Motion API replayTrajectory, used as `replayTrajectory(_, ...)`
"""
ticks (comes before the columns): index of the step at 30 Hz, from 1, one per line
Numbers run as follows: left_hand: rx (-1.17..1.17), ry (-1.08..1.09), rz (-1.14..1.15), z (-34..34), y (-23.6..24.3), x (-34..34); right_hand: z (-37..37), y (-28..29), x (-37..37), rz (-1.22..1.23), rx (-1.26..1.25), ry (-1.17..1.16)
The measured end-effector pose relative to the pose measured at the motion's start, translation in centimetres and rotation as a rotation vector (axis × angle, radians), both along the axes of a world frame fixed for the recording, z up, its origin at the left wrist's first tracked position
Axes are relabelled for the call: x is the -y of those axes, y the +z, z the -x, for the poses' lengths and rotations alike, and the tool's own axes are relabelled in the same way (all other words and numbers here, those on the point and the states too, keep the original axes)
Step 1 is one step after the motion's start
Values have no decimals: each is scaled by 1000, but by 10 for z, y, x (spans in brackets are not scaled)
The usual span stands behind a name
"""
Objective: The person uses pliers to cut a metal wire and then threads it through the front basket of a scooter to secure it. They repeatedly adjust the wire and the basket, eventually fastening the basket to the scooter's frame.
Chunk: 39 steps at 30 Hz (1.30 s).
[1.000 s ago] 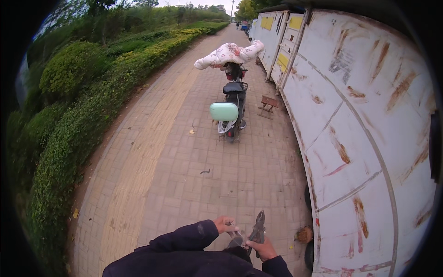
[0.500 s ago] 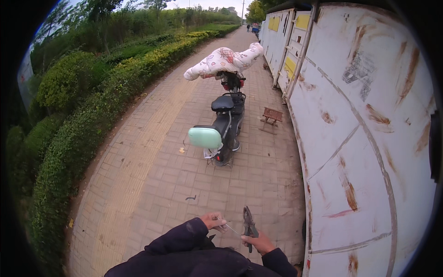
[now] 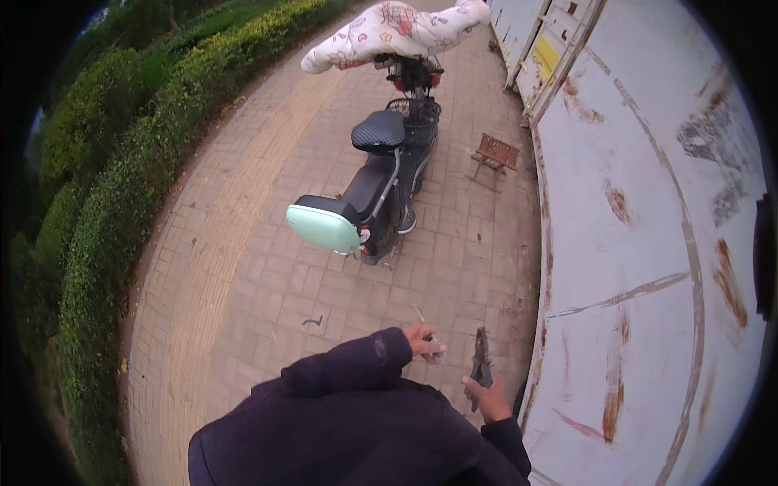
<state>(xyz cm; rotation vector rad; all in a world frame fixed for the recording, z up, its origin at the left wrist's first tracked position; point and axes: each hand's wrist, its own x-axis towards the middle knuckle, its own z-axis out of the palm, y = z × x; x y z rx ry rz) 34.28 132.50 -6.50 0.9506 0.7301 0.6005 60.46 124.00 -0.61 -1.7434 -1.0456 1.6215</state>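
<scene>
My right hand (image 3: 489, 398) is closed round the handles of a pair of pliers (image 3: 481, 350), whose dark jaws point up and away from me. To its left, my left hand (image 3: 423, 340) has its fingers curled together on a thin, pale, wire-like piece (image 3: 418, 313), of which a short end sticks out past the fingers. The two hands are apart, low in front of my dark jacket, above the paving. What else the left fingers may hold is too small to make out.
An electric scooter (image 3: 381, 174) with a light green backrest and a patterned quilted handlebar cover (image 3: 397, 32) stands ahead. Right of it is a small brown folding stool (image 3: 497, 151). A rust-streaked white metal wall (image 3: 600, 267) runs along the right, a hedge (image 3: 105, 267) along the left.
My view has tipped down and come closer to the scooter. Both hands have moved right in the picture. The wire-like piece pointed toward the pliers before; now its end points away from me.
</scene>
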Motion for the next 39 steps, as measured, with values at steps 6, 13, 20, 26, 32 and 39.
replayTrajectory(6, -36, -31, 33, -39, 1, -155, -22, 3, -146, 18, 5, -90)
replayTrajectory(13, -277, 157, -77, -67, -25, -317, -51, -34, -343, -19, 13, 9)
replayTrajectory(20, -303, 398, -89, -115, -21, -488, -105, -42, -562, -50, 63, 187)
replayTrajectory(26, -227, 583, 55, -133, 2, -586, -124, -32, -707, -95, 29, 326)
replayTrajectory(32, -4, 884, 61, -100, 25, -683, -104, -48, -829, -139, 91, 497)
replayTrajectory(39, 354, 1106, 186, -53, 9, -849, -50, -77, -980, -252, 178, 686)
